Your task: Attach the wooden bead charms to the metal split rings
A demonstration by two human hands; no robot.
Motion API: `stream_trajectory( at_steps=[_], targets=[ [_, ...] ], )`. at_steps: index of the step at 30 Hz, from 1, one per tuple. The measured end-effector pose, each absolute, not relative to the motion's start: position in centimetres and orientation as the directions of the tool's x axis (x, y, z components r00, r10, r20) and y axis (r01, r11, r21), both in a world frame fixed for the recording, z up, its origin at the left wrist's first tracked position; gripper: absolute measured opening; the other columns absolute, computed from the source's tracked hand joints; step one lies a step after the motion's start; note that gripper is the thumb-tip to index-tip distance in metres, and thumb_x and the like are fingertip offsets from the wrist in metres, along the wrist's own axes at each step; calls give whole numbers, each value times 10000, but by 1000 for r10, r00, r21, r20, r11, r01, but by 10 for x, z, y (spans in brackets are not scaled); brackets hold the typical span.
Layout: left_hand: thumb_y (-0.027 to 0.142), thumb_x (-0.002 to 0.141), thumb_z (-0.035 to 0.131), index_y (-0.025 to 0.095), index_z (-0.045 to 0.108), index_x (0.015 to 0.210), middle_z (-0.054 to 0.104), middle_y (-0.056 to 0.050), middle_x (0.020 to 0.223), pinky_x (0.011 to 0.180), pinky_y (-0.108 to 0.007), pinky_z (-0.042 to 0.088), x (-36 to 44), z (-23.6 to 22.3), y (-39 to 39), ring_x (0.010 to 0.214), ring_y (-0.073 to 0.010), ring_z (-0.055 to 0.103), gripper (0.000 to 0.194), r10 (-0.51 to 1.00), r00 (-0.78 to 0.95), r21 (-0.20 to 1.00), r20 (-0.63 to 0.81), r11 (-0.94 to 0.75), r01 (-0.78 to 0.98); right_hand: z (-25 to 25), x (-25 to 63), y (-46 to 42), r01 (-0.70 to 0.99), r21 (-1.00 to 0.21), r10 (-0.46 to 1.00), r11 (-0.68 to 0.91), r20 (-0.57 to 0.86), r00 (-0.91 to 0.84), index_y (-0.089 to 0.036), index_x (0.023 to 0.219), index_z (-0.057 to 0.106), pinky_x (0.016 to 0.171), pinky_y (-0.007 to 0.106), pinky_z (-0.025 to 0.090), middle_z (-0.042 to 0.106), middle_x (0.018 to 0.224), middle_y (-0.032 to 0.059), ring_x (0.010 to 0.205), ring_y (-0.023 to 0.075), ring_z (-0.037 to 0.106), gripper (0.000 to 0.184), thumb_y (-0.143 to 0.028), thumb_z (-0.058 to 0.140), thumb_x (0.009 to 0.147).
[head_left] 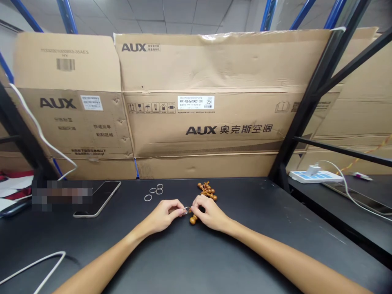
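Between my two hands, just above the black table, is a silver metal key ring (pixel 186 210). My left hand (pixel 163 214) pinches it between thumb and fingertips. My right hand (pixel 211 212) is closed at the other side of the ring, on the cord of a brown wooden gourd-shaped pendant (pixel 192 220). The pendant's rounded end shows below the right fingers; whether the cord passes through the ring is too small to tell. Behind the right hand lies a cluster of similar wooden pendants (pixel 208 190). Several loose key rings (pixel 148 198) lie beyond the left hand.
A phone (pixel 98 199) rests on the black table (pixel 183 261) at left, beside a blurred patch. A white cable (pixel 45 258) loops at the lower left. Large cardboard (pixel 214 143) stands along the back. A black metal post (pixel 303 110) and a white power strip (pixel 315 177) are at right.
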State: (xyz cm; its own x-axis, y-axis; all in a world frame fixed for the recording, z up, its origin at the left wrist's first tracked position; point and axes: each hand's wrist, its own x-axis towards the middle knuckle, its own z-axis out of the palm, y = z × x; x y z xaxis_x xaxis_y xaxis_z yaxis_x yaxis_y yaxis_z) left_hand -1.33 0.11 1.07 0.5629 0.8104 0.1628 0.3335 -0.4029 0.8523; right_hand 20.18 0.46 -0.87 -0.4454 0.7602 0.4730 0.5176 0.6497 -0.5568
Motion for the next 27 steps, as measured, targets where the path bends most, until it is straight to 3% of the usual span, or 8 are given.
stream_trajectory(
  at_steps=[6, 11, 17, 22, 27],
  targets=[
    [381, 877, 535, 164, 672, 890, 696, -54, 884, 808, -299, 473, -13, 11, 1, 846, -196, 627, 258, 813, 559, 857, 166, -399, 325, -9, 202, 4, 510, -546, 747, 665, 482, -458, -194, 669, 533, 714, 298, 433, 596, 748, 15, 740, 160, 532, 219, -233, 518, 885],
    [395, 879, 525, 158, 650, 855, 688, -54, 851, 786, -292, 477, -11, 9, 2, 818, -191, 624, 269, 833, 524, 850, 180, -400, 343, -10, 203, 4, 543, -563, 782, 623, 467, -413, -195, 793, 586, 722, 306, 447, 606, 771, 16, 763, 168, 545, 64, -177, 544, 838],
    [431, 873, 520, 153, 628, 854, 649, -45, 780, 707, -282, 480, -11, 7, 3, 732, -176, 600, 298, 854, 485, 840, 189, -397, 371, -9, 205, 7, 558, -559, 790, 613, 440, -427, -187, 862, 645, 751, 318, 470, 638, 801, 33, 792, 177, 580, 140, -120, 550, 784],
    [425, 860, 530, 168, 594, 793, 590, -31, 811, 661, -250, 460, -12, 7, 4, 696, -147, 559, 273, 837, 483, 821, 256, -452, 348, -8, 206, 9, 539, -636, 832, 552, 377, -406, -180, 870, 653, 700, 278, 489, 647, 785, 21, 731, 153, 609, 171, -109, 541, 763],
    [423, 864, 522, 165, 602, 788, 521, -7, 775, 613, -238, 423, -12, 8, 4, 637, -122, 489, 280, 840, 478, 801, 255, -461, 383, -9, 204, 9, 470, -708, 846, 527, 383, -371, -185, 900, 638, 688, 285, 503, 646, 783, 21, 719, 156, 614, 123, -195, 537, 830]
  ],
)
